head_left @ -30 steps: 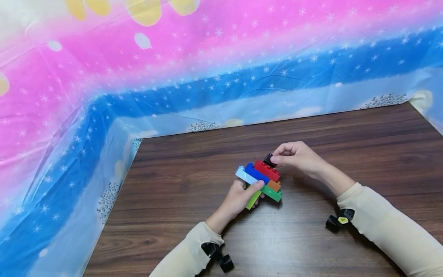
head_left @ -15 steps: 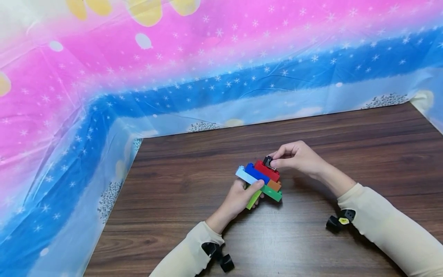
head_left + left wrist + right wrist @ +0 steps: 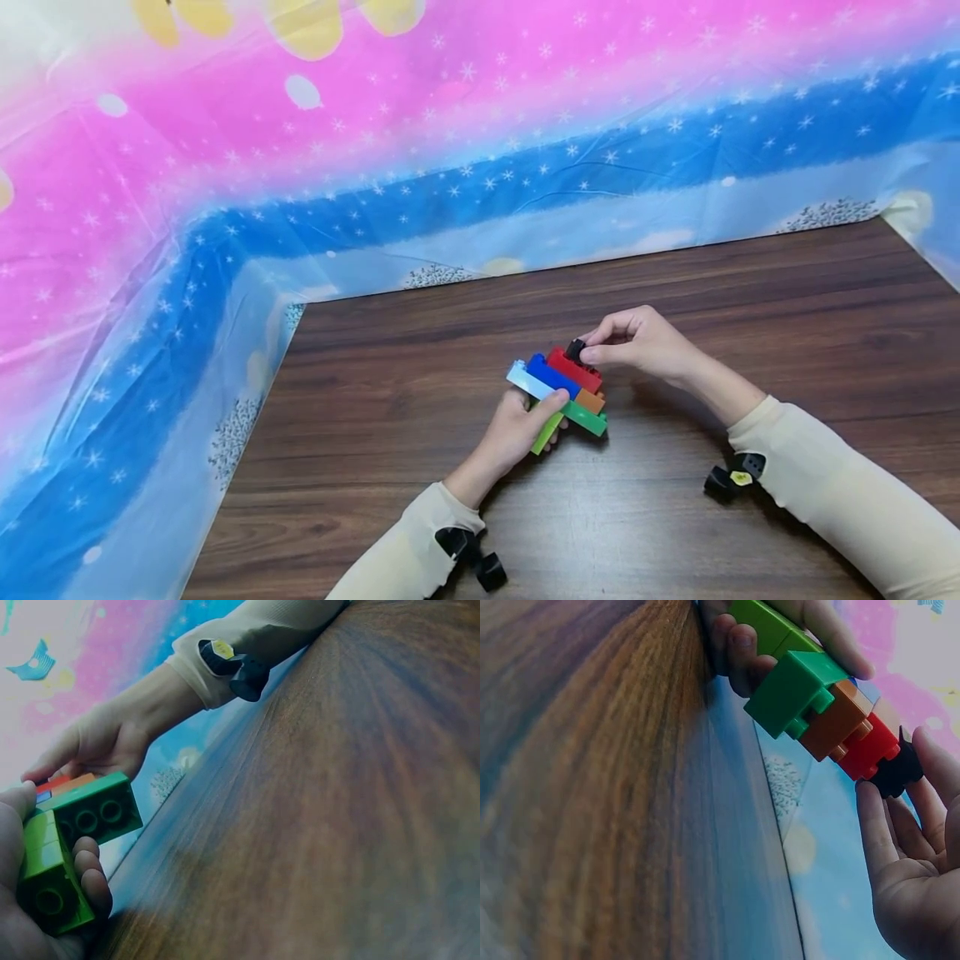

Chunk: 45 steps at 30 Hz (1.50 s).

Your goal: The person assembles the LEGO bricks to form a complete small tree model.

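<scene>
My left hand grips a built-up block of toy building bricks, thumb across its front and fingers behind. In it I see a lime brick at the bottom, then a green brick, a light blue brick, a blue brick, an orange-brown brick and a red brick on top. Thumb and fingertips of my right hand pinch a small black brick. In the right wrist view it sits right at the studs of the red brick.
Under both hands spreads a dark wood-grain table. A pink and blue snowflake-printed cloth hangs behind it and along its left side. Black devices, one on the left cuff and another on the right, stick out from the sleeves.
The black brick has come down from above the red brick and shifted slightly left onto its top, with my right fingers following. My left hand keeps its grip; the view has shifted slightly.
</scene>
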Motion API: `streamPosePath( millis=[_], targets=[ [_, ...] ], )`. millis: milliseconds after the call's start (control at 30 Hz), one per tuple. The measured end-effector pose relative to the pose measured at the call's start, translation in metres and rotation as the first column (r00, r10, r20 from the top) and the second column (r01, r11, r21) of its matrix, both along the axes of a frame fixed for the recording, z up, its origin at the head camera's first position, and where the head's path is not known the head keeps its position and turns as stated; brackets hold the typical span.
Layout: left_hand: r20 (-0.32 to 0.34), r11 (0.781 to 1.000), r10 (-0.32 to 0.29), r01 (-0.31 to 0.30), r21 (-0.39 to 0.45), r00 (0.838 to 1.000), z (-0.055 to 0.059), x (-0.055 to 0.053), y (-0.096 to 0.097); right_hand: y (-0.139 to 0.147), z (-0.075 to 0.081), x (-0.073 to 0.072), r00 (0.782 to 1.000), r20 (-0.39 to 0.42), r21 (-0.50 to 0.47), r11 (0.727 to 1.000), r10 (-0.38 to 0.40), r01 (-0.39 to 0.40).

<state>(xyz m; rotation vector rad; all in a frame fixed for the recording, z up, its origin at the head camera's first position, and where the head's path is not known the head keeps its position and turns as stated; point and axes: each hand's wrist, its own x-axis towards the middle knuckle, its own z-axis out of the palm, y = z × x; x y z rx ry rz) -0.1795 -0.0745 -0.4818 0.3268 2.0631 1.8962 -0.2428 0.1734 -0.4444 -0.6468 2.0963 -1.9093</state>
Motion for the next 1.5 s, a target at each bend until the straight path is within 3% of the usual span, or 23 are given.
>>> streamPosePath(
  millis=[533,667,967,1300,1500],
  targets=[
    [-0.018,0.999,0.042,-0.042,-0.001,0.999,0.004,-0.001,-0.007,-0.011,-0.002,-0.006,1.0,-0.02,0.024,1.0,-0.013,0.013],
    [-0.012,1.0,0.028,-0.028,0.0,1.0,0.005,-0.001,-0.008,-0.01,-0.003,-0.005,1.0,-0.02,0.021,1.0,-0.015,0.015],
    [-0.023,0.999,0.03,-0.029,0.015,0.999,0.008,-0.002,-0.004,-0.008,0.006,-0.003,0.999,-0.04,0.041,0.999,-0.028,0.03],
    [0.005,1.0,0.013,-0.013,0.007,1.0,-0.003,0.002,-0.002,-0.002,-0.002,0.0,0.999,-0.042,0.077,0.997,0.027,-0.024],
    [-0.021,1.0,-0.002,0.003,0.013,1.0,-0.003,0.001,0.0,0.001,-0.001,0.002,0.997,-0.064,0.072,0.997,0.037,-0.033]
  ],
)
